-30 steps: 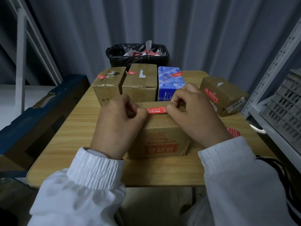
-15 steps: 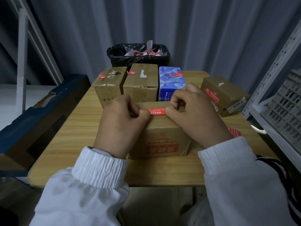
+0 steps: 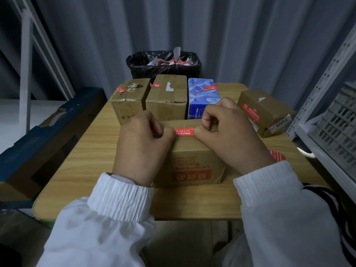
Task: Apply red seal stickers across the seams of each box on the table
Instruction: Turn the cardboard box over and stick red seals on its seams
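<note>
A brown cardboard box (image 3: pixel 189 160) with red print on its near side stands in front of me on the wooden table (image 3: pixel 92 151). A red seal sticker (image 3: pixel 184 131) lies across its top near the front edge. My left hand (image 3: pixel 140 145) pinches the sticker's left end with curled fingers, thumb on top. The right end is pinched the same way by my right hand (image 3: pixel 229 135). Both ends of the strip are hidden under my thumbs.
Behind stand two brown boxes (image 3: pixel 128 99) (image 3: pixel 167 97) and a blue box (image 3: pixel 200 95), each with a red sticker. Another stickered brown box (image 3: pixel 267 110) lies at the right. A sticker sheet (image 3: pixel 277 156) peeks out by my right wrist. A black-lined bin (image 3: pixel 163 66) stands beyond the table, and a metal rack (image 3: pixel 327 122) stands right.
My thumbs have crept slightly inward along the sticker, so a little less red shows between them. The box and the other things have not moved.
</note>
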